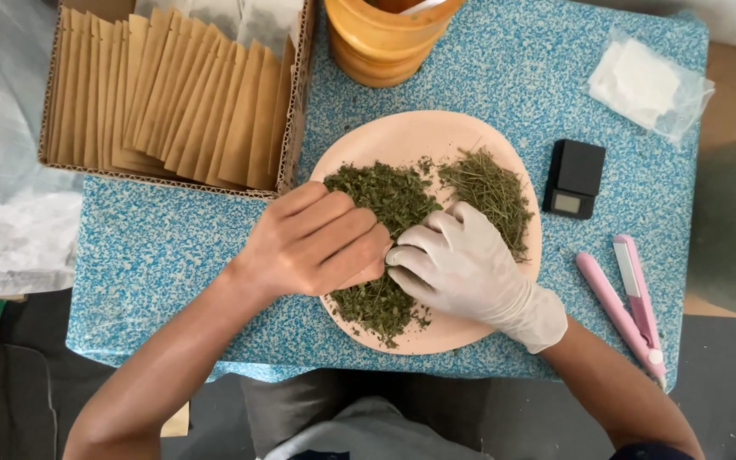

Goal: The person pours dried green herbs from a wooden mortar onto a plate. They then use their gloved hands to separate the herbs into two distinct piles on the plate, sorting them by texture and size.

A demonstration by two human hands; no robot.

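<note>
A round peach plate (402, 136) lies on a blue speckled table (163, 247). On it sit a pile of dark green dried leaves (389, 200) and a smaller heap of thin dried stems (491, 187). My bare left hand (313, 243) is curled over the leaf pile, fingers bent inward. My right hand (462, 260), in a white glove, meets it fingertip to fingertip over the leaves. Whether either hand pinches any herb between its fingers is hidden.
A cardboard box (296, 128) of upright brown paper envelopes (172, 98) stands at the back left. Orange tub (381, 38) behind the plate. Small black pocket scale (574, 177), pink hinged heat tool (628, 302) and a clear bag of white sachets (645, 81) lie right.
</note>
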